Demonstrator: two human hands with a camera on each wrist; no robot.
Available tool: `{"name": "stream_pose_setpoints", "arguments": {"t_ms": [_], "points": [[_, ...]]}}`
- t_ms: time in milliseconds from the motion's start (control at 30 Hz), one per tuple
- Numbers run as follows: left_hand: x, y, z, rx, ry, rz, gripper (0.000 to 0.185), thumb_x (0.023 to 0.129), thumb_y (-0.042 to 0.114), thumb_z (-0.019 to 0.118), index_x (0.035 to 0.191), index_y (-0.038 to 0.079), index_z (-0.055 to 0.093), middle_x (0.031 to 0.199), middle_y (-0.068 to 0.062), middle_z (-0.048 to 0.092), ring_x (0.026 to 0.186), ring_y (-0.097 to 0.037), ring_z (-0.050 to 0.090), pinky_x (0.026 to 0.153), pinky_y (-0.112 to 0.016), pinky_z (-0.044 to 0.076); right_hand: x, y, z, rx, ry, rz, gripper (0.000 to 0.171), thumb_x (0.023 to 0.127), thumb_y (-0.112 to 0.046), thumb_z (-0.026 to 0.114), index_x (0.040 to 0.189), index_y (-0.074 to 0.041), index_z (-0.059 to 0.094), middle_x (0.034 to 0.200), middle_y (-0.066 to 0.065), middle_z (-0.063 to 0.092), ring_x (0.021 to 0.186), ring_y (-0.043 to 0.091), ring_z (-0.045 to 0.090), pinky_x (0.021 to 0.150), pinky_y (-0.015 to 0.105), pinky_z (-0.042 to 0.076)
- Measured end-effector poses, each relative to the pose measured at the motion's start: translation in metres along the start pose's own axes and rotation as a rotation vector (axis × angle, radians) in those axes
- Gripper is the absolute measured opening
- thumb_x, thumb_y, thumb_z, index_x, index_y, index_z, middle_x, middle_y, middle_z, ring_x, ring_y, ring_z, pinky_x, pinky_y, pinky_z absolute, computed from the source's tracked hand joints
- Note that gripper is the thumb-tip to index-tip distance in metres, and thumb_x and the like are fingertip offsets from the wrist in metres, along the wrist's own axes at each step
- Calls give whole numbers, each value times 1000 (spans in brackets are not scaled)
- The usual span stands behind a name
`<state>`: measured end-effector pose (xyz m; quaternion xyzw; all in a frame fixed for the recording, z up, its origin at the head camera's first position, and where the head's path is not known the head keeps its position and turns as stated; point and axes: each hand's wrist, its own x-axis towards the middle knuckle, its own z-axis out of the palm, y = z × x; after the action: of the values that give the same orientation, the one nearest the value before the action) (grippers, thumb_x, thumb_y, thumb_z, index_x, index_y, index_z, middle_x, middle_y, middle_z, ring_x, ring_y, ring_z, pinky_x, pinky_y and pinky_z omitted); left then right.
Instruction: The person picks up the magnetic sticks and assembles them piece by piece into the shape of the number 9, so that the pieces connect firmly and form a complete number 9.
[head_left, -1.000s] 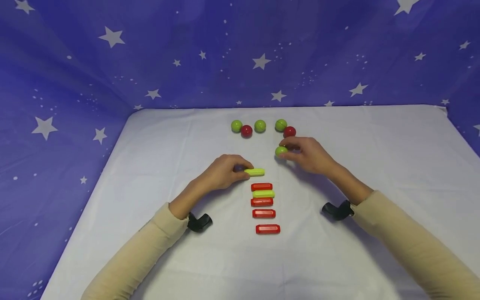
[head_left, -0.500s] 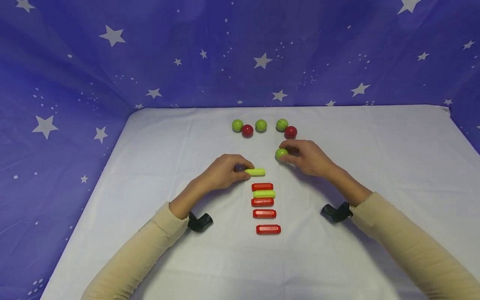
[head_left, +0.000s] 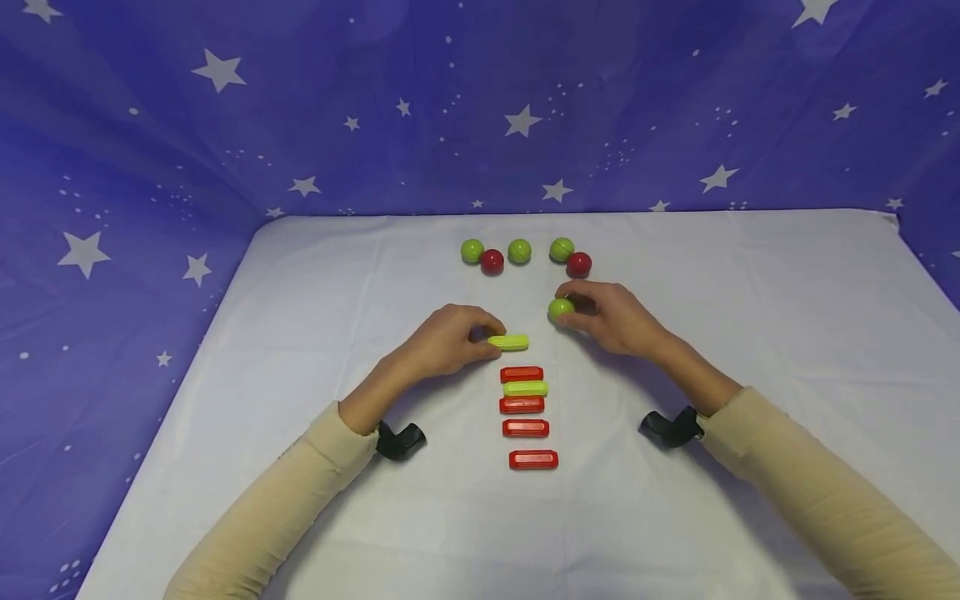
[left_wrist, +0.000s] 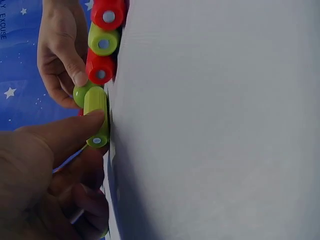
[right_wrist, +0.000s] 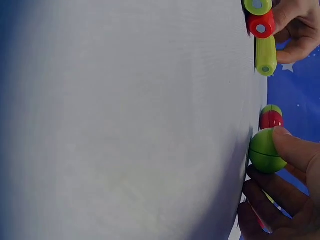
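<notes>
Left hand [head_left: 447, 340] pinches green bar [head_left: 508, 342] at head of bar column, on the cloth. Right hand [head_left: 611, 317], fingers curled, grips green ball [head_left: 560, 308] just beside red ball [head_left: 578, 264]. Risk: ball slips and rolls away; bar nudges red bar [head_left: 521, 374] askew

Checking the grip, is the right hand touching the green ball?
Touching. The right wrist view shows the right hand with its fingers pressed on the green ball.
</notes>
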<state>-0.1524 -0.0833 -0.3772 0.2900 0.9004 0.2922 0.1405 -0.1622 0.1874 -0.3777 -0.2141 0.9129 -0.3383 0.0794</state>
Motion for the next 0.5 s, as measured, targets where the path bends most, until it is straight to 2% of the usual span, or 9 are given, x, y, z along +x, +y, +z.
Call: {"name": "stream_pose_setpoints", "arguments": {"t_ms": [133,267,500], "points": [[2,-2,-2,12,21,11,26,88,15,76,113,9,74,102,1,69,91,-16,58,85,-33,47,0,-1,1,6,-3,-3,33,90,-9,73,121,-4,65,111,10,66,103,27,58,97,46,45],[5,-4,-4,-24,43,15,25,87,15,77,112,11,74,102,2,69,84,-17,56,77,-32,46,0,-2,1,3,-6,5,33,90,-10,73,122,-5,64,111,10,66,103,27,58,97,46,46],[16,-3,-8,-65,67,6,25,87,15,76,112,11,74,106,2,70,78,-16,56,73,-30,46,0,0,0,-8,0,5,34,89,-10,74,121,-5,64,110,10,66,102,27,58,97,46,45]]}}
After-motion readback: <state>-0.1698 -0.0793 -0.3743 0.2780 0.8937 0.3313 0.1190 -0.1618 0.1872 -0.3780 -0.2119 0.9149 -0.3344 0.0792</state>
